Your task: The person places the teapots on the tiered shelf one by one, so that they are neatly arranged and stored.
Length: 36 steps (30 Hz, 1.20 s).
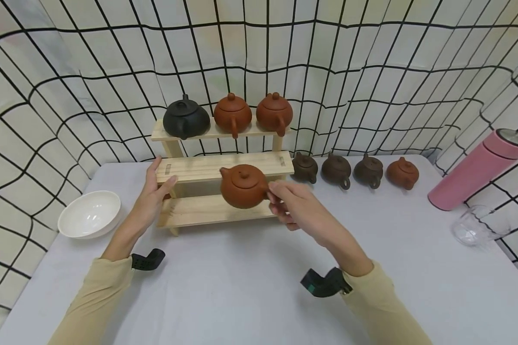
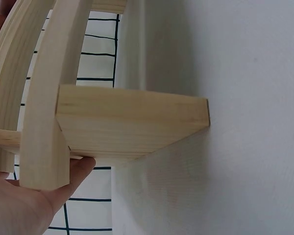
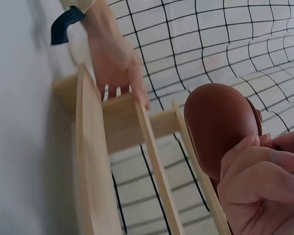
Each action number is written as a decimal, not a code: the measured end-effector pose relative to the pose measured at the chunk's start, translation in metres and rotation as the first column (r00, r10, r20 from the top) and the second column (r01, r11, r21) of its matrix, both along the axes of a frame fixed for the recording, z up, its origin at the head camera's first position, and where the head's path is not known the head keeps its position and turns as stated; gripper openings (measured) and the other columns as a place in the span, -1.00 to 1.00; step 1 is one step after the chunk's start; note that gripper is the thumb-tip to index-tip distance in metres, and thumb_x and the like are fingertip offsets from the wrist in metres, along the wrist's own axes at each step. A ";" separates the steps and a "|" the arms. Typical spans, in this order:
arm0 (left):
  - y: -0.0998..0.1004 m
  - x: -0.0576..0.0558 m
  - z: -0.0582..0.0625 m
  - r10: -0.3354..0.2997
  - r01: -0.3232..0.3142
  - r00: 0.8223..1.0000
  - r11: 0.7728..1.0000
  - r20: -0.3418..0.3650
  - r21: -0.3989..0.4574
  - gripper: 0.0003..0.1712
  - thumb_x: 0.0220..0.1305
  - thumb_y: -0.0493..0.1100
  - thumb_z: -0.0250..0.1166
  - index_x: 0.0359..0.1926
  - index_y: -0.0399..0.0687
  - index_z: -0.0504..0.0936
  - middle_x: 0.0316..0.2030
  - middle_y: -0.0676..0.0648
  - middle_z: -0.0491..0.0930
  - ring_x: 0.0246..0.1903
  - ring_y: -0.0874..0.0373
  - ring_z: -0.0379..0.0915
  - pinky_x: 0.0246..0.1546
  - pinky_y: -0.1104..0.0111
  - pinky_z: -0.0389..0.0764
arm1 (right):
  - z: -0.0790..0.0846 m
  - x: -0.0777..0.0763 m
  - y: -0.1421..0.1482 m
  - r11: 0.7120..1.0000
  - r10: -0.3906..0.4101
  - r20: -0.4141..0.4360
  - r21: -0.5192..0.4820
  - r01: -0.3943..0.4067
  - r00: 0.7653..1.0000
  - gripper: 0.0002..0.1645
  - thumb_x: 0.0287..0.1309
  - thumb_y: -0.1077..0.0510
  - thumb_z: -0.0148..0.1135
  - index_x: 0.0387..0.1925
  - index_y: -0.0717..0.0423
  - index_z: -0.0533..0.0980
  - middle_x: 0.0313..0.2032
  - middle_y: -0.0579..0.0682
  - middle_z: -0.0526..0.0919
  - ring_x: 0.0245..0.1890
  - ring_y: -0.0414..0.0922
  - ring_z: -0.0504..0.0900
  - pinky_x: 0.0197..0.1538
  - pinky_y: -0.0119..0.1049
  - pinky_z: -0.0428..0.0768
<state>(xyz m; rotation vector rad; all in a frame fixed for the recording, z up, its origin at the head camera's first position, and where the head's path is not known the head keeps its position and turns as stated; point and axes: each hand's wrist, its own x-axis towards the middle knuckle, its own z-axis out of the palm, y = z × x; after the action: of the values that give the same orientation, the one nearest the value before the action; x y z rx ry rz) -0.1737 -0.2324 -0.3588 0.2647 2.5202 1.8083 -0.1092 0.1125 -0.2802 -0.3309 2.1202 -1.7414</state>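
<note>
My right hand (image 1: 300,207) pinches the handle of a reddish-brown clay teapot (image 1: 243,188), spout pointing left. The teapot is raised in front of the middle board of a three-tier wooden rack (image 1: 216,166). Seen from the right wrist, the pot's smooth underside (image 3: 215,122) faces the camera and the fingers curl at its handle. With thumb on top, my left hand (image 1: 147,200) grips the left end of the middle board; the left wrist view shows fingers behind the wood. A black teapot (image 1: 185,119) and two reddish-brown teapots (image 1: 233,114) stand on the top board.
Right of the rack, three dark brown teapots (image 1: 335,171) and one reddish-brown teapot (image 1: 403,173) stand in a row on the white table. A white bowl (image 1: 89,215) sits at left. A pink thermos (image 1: 479,170) and a clear glass (image 1: 479,225) are at right. Black wire grid (image 1: 336,67) surrounds the table.
</note>
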 end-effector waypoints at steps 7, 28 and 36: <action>0.002 -0.001 0.001 0.004 -0.004 1.000 1.000 0.019 -0.001 -0.06 0.70 0.00 -0.08 0.65 -0.02 -0.59 0.65 -0.21 -0.55 0.62 -0.13 -0.62 0.56 -0.11 -0.39 | -0.006 -0.018 -0.056 0.994 0.015 0.029 -0.105 -0.012 0.999 -0.61 0.67 0.04 -0.17 -0.32 0.16 0.37 -0.48 -0.04 0.38 -0.64 -0.21 0.14 -0.57 -0.39 0.07; -0.002 -0.002 -0.001 0.000 0.000 1.000 1.000 0.008 0.004 -0.15 0.70 -0.05 -0.21 0.65 -0.02 -0.56 0.64 -0.19 -0.55 0.61 -0.16 -0.53 0.54 -0.20 -0.23 | -0.026 -0.040 -0.140 0.960 -0.178 0.070 -0.209 0.189 0.982 -0.56 0.69 0.03 -0.18 -0.33 0.15 0.44 -0.49 -0.05 0.43 -0.68 -0.25 0.21 -0.61 -0.43 0.18; -0.001 0.000 0.000 -0.001 0.001 1.000 1.000 0.018 -0.002 -0.19 0.69 -0.02 -0.29 0.66 0.04 -0.56 0.64 -0.18 -0.57 0.60 -0.28 -0.44 0.46 -0.34 -0.05 | -0.025 -0.042 -0.148 0.962 -0.202 0.070 -0.175 0.212 0.977 -0.57 0.69 0.03 -0.15 -0.28 0.16 0.50 -0.51 -0.05 0.51 -0.68 -0.24 0.26 -0.62 -0.42 0.22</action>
<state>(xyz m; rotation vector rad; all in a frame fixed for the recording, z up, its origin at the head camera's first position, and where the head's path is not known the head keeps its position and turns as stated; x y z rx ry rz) -0.1740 -0.2331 -0.3587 0.2489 2.5089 1.7997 -0.1516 -0.0354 -0.3053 -0.1127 2.0251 -2.0454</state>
